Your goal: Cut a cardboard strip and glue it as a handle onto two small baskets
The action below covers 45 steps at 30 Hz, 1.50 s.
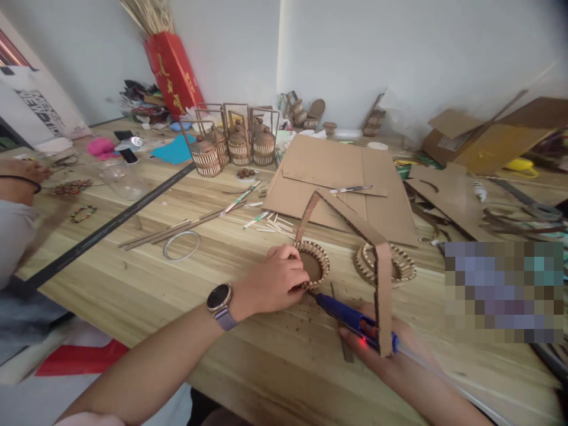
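Observation:
My left hand (284, 277), with a watch on its wrist, grips the left rim of a small round slatted basket (320, 260). A bent cardboard strip (355, 220) rises from beside this basket, arches over to the right and comes down in front of my right hand. My right hand (377, 349) is closed around a blue glue gun (348, 316) with a red light. The gun's tip is close to the basket's lower edge, by my left fingers. To the right, slatted rings (402, 266) lie on the table.
Flat cardboard sheets (328, 163) with a pen lie ahead. Finished slatted baskets (239, 145) with tall handles stand behind. Cut sticks (275, 225) and a clear ring (181, 245) are nearby. Another person's hand (22, 177) rests at the far left. Cardboard scraps clutter the right.

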Each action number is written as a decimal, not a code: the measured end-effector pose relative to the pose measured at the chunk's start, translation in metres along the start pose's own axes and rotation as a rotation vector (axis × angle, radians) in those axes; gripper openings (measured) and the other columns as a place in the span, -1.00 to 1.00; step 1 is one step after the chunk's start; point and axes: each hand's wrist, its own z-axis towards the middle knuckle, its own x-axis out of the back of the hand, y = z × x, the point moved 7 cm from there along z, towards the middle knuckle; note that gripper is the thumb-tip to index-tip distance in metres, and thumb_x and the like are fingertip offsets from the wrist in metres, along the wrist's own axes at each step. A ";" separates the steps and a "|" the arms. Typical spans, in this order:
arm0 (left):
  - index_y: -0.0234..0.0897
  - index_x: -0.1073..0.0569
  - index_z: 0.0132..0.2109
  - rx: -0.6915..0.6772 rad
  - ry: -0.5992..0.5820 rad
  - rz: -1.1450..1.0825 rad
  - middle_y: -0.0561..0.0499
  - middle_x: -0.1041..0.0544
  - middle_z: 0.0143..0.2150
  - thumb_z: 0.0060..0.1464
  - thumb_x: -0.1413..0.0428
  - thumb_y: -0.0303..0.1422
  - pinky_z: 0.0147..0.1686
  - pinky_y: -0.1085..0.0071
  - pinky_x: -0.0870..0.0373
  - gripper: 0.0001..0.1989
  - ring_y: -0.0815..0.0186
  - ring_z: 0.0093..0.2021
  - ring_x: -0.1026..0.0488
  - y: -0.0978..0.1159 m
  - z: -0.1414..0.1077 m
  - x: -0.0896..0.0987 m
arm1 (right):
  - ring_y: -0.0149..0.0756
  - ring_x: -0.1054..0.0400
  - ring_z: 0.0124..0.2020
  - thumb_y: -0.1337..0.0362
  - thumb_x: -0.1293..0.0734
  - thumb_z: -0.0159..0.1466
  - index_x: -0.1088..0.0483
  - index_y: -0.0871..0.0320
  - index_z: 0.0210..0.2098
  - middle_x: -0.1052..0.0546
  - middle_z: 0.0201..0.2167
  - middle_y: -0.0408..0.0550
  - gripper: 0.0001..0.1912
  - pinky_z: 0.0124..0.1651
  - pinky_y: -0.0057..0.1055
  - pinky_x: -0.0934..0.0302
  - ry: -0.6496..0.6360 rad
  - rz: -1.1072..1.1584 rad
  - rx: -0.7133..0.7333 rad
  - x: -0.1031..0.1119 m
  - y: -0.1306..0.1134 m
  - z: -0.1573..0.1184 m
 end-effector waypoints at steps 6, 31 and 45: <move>-0.31 -0.50 -0.33 -0.002 -0.004 0.010 -0.03 -0.53 -0.28 0.16 -0.15 -0.43 0.06 0.16 -0.24 -0.91 0.10 0.04 -0.27 -0.001 0.001 0.001 | -0.24 -0.42 -0.50 0.14 -0.24 0.30 -0.37 0.06 -0.43 -0.45 -0.58 -0.14 -0.78 -0.40 -0.33 -0.31 0.000 -0.017 0.039 0.000 -0.004 0.001; -0.30 -0.50 -0.34 0.026 -0.017 -0.008 -0.03 -0.54 -0.28 0.17 -0.16 -0.42 0.06 0.17 -0.22 -0.89 0.11 0.03 -0.28 -0.001 0.002 0.001 | -0.23 -0.36 -0.52 0.09 -0.22 0.27 -0.33 0.04 -0.51 -0.39 -0.64 -0.16 -0.73 -0.41 -0.31 -0.26 -0.020 -0.037 -0.051 0.001 -0.004 0.003; -0.30 -0.49 -0.36 0.050 -0.014 -0.019 -0.03 -0.54 -0.30 0.16 -0.17 -0.43 0.03 0.17 -0.25 -0.88 0.11 0.02 -0.30 0.000 0.002 0.003 | -0.20 -0.39 -0.52 0.07 -0.22 0.26 -0.35 0.04 -0.52 -0.42 -0.64 -0.13 -0.71 -0.43 -0.30 -0.29 -0.024 -0.048 -0.072 0.000 0.000 0.000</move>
